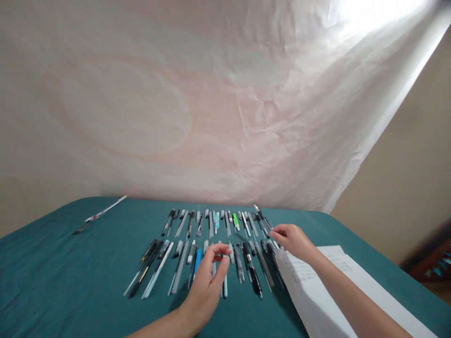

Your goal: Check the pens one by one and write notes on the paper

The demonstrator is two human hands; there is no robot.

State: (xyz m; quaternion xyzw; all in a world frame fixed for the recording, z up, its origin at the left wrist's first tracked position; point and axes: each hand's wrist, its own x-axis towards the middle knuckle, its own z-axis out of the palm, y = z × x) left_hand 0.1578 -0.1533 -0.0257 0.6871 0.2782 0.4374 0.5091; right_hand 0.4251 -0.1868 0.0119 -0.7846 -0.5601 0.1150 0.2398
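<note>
Two rows of several pens lie side by side on a teal tablecloth (52,277): a far row (214,221) and a near row (197,265). My left hand (207,286) hovers over the near row, thumb and forefinger curled close over a pen there; whether it grips one I cannot make out. My right hand (292,239) reaches to the right end of the rows, its fingertips pinched on a dark pen (262,217). A white printed sheet of paper (327,291) lies under my right forearm.
A single pen (100,215) lies apart at the far left of the table. A creased pale cloth backdrop (211,103) hangs behind the table. Beige floor and a patterned rug corner (437,263) show at right.
</note>
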